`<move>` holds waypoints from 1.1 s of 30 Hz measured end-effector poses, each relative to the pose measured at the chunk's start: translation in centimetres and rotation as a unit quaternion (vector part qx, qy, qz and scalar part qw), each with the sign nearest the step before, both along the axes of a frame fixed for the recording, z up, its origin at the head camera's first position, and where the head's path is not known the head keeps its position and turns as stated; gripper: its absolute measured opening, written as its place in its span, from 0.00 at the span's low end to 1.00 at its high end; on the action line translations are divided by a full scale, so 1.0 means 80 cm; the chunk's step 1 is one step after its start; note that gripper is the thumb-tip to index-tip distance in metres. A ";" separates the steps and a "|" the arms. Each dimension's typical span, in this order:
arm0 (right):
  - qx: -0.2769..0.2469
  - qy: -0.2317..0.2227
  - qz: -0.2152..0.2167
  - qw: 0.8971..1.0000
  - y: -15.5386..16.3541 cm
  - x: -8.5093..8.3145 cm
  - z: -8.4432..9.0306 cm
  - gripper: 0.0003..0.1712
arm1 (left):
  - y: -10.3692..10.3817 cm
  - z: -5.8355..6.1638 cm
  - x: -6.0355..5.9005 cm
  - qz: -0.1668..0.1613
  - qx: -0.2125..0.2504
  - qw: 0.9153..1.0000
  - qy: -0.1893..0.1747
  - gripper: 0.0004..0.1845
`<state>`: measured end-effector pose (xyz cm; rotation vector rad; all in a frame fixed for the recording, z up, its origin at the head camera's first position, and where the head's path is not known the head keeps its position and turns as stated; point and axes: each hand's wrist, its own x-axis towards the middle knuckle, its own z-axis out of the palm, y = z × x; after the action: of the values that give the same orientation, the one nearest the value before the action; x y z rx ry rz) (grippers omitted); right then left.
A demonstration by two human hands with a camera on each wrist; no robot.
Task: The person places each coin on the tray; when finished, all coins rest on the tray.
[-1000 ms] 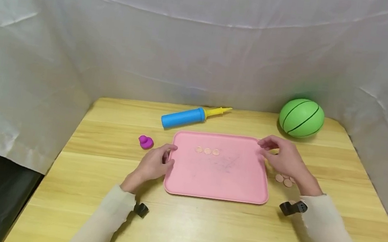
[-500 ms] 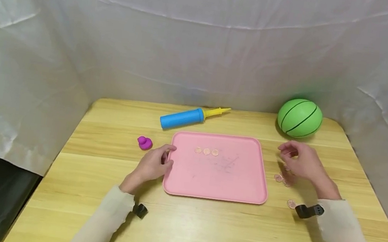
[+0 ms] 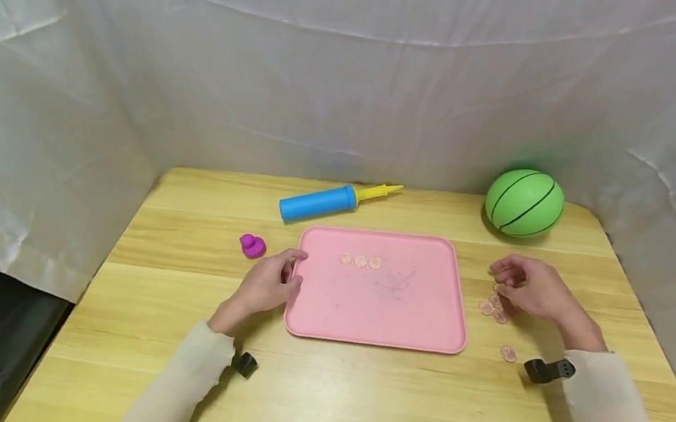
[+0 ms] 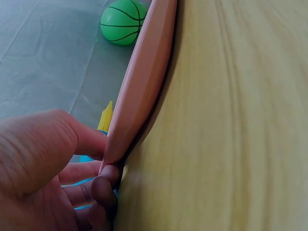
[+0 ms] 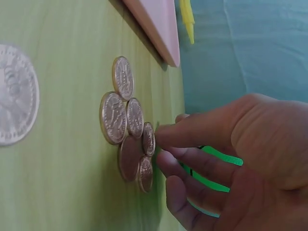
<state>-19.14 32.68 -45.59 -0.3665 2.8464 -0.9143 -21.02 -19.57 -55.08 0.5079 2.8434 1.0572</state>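
Observation:
In the head view, my left hand (image 3: 267, 281) holds the left rim of a pink tray (image 3: 374, 323); in the left wrist view the thumb and fingers pinch its edge. Three coins (image 3: 360, 261) lie in a row on the tray. To the tray's right, my right hand (image 3: 538, 289) is low over a cluster of coins (image 3: 485, 307). Its fingers are loosely bent, and in the right wrist view the thumb tip meets or nearly meets the nearest coin (image 5: 148, 139). Nothing shows gripped in that hand. A single coin (image 3: 508, 353) lies apart, nearer the front.
Behind the tray lies a blue hand pump (image 3: 317, 203) with a yellow nozzle. A purple rubber duck (image 3: 253, 246) sits left of the tray. At the back right stands a green ball (image 3: 525, 203) with black lines. Grey cloth (image 3: 353, 99) encloses the wooden table (image 3: 351, 405).
My right hand has moved from the tray's right edge out to the right and down to the clustered coins. My left hand has stayed at the tray's left rim.

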 end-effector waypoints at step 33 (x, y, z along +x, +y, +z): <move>0.028 -0.044 0.021 0.998 -0.002 -0.019 -0.011 0.13 | 0.001 0.000 -0.002 0.005 -0.013 1.000 -0.002 0.27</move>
<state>-20.69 32.55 -46.47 -0.3685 2.7665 -0.8188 -21.19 -19.51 -55.04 0.4891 2.8547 1.0207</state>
